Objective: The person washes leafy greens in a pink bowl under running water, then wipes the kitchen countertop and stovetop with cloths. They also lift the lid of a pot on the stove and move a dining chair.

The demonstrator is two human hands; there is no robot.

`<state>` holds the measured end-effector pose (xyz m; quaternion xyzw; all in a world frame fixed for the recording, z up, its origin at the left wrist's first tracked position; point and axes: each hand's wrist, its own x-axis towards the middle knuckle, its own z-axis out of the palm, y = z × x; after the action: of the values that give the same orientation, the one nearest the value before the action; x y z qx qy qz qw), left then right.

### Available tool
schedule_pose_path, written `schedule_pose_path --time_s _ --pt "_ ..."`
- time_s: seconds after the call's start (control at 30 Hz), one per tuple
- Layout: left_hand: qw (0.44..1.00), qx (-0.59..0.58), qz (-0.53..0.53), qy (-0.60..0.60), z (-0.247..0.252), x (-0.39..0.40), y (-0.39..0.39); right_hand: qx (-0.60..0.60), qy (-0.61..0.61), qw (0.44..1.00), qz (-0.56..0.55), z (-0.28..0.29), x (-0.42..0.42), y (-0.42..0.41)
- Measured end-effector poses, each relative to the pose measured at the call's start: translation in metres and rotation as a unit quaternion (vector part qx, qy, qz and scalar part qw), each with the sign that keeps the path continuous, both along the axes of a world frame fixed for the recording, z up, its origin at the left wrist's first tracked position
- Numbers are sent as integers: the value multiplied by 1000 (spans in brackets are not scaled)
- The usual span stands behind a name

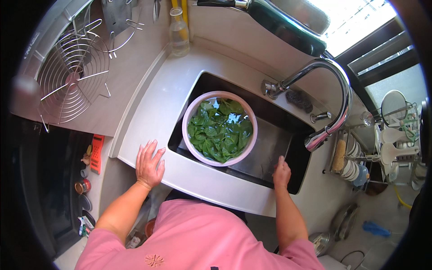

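A round pale pink basin [253,131] stands in the left part of the dark sink [270,143]. Green leaves [216,131] float in the water that fills it. My left hand [149,164] rests palm down on the white countertop [216,189] by its front edge, fingers spread and holding nothing. Over the sink's front right part is my right hand [282,173], apart from the basin. Its fingers look partly curled and are seen edge-on, so their inner side is hidden. A chrome gooseneck faucet [342,87] arches over the sink's right end; no water is seen running from it.
Behind the sink lies a dark scouring pad [299,100] beside the faucet base. A glass bottle [179,33] stands at the back left corner. Wire racks [74,77] occupy the left counter. At right is a dish rack [351,158] with bowls and utensils. A dark green pan [287,30] hangs above.
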<state>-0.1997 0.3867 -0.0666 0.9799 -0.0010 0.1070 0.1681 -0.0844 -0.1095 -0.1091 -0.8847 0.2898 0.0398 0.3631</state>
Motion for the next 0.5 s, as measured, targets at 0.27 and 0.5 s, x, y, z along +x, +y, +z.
schedule_pose_path --time_s 0.27,0.5 --pt "1000 -10 7 -14 8 6 -4 -483 -149 856 113 101 -70 -69" --pt "953 -163 -213 139 -2 129 -85 -85 -224 866 438 71 14 71"
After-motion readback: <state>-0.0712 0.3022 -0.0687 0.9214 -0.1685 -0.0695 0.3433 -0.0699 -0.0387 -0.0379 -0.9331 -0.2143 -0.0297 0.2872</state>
